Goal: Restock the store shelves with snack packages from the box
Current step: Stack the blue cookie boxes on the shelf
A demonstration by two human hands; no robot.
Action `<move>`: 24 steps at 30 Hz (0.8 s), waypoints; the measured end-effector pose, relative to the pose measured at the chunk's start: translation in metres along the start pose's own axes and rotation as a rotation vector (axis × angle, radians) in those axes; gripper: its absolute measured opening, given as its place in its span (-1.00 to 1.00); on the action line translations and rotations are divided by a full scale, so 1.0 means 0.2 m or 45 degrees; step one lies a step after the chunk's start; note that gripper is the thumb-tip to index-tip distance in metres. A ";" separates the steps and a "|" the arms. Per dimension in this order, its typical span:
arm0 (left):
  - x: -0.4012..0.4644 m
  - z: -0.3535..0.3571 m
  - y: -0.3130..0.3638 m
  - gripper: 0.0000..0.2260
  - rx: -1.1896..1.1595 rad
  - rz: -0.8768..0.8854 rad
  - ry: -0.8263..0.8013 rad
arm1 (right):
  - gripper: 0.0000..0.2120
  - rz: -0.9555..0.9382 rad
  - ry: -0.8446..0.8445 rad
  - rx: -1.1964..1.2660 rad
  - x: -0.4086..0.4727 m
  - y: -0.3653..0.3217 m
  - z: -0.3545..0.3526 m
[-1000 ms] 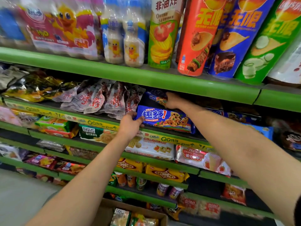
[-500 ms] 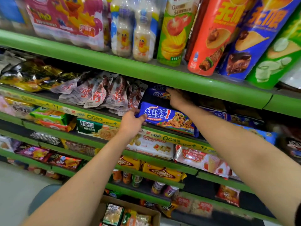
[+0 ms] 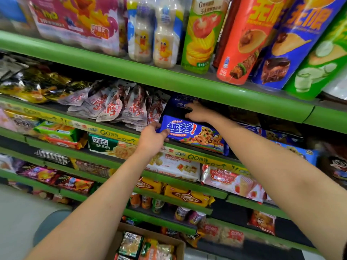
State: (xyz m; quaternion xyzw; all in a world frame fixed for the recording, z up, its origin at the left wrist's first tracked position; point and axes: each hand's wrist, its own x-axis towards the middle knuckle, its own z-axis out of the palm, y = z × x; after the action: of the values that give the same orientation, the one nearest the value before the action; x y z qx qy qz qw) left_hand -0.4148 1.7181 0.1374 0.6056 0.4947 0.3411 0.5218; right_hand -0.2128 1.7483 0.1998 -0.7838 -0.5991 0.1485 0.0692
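A blue cookie package (image 3: 195, 134) lies at the front of the second green shelf (image 3: 202, 158). My left hand (image 3: 153, 139) grips its left end, thumb on the front face. My right hand (image 3: 197, 112) rests on top of the package, fingers curled over its back edge, touching a second blue package (image 3: 178, 103) behind it. Low in the view stands the cardboard box (image 3: 180, 244), with several snack packs (image 3: 131, 244) inside.
Grey and red foil pouches (image 3: 120, 106) crowd the shelf just left of the blue package. More blue packages (image 3: 293, 147) lie to the right. Chip tubes (image 3: 242, 40) and bottles (image 3: 163, 34) stand on the shelf above. Biscuit packs (image 3: 231, 180) fill the lower shelves.
The view has tilted down slightly, so the shelves sit lower in frame. My left hand has closed further onto the package's left end. My right hand stays on top of it.
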 end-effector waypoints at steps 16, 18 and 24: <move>-0.06 -0.04 0.06 -0.82 0.081 0.203 0.171 | -0.34 -0.288 -0.040 -0.232 -0.50 0.09 0.10; -0.05 -0.08 0.05 -0.78 0.430 0.349 0.179 | -0.33 -0.278 -0.040 -0.239 -0.46 0.09 0.11; -0.06 -0.15 -0.02 -0.70 1.322 0.564 0.145 | -0.35 -0.295 -0.013 -0.060 -0.34 0.10 0.08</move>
State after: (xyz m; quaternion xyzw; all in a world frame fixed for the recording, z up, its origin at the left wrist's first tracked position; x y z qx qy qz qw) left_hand -0.4468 1.7151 0.1412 0.8527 0.4860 0.1867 0.0440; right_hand -0.2159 1.6763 0.1900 -0.7098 -0.6895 0.1293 0.0642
